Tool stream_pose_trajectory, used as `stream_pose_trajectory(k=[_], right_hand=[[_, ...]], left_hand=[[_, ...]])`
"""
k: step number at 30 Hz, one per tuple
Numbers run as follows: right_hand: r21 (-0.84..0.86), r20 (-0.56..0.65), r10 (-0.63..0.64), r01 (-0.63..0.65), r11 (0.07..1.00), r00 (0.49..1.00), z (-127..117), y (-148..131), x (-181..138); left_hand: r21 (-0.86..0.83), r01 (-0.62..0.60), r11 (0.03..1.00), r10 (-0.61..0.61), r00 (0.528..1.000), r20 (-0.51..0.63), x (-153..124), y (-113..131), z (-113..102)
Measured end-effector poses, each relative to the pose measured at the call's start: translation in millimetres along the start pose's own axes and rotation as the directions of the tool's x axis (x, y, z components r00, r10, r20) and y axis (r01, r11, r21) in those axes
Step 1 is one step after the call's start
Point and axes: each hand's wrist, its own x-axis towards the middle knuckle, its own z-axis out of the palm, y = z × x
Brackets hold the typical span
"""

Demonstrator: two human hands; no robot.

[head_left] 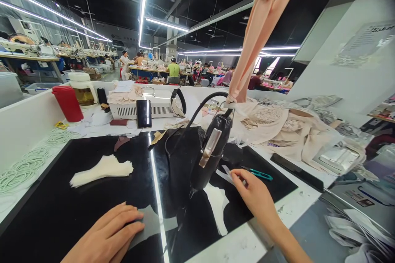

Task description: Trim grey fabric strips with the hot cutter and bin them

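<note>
My left hand lies flat on the black glossy work surface, its fingertips resting on a thin, grey, see-through fabric piece. Between thumb and forefinger of my right hand is the end of a narrow translucent strip. A black corded handheld tool with a metal lever hangs tip-down between my hands from a knotted peach fabric band. A white fabric piece lies just below the tool, and a stack of cream fabric pieces sits farther left.
Teal thread snips lie beyond my right hand. Behind the surface stand a white vented box, a phone and a red cup. Pale elastic cords are coiled at left; beige fabric is heaped at right. Several people work farther back.
</note>
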Motion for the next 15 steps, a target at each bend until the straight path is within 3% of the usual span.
stream_pose_trajectory(k=[3,6,11,15], right_hand=[[0.248,-0.049,0.188,-0.170,0.954,0.981,-10,7,4],[0.501,-0.133,0.342,-0.235,0.833,0.930,-17,12,5],[0.742,-0.279,0.475,-0.126,0.658,0.835,-25,0,1],[0.782,-0.267,0.453,-0.083,0.618,0.850,-30,-30,-14]], left_hand=[[-0.003,-0.005,1.000,0.005,1.000,-0.006,2,1,-1],[-0.006,-0.007,1.000,0.007,1.000,0.003,3,0,-3],[-0.014,-0.066,0.998,0.067,0.997,0.050,3,-6,-7],[-0.080,-0.037,0.996,0.044,0.995,0.088,2,-10,-9]])
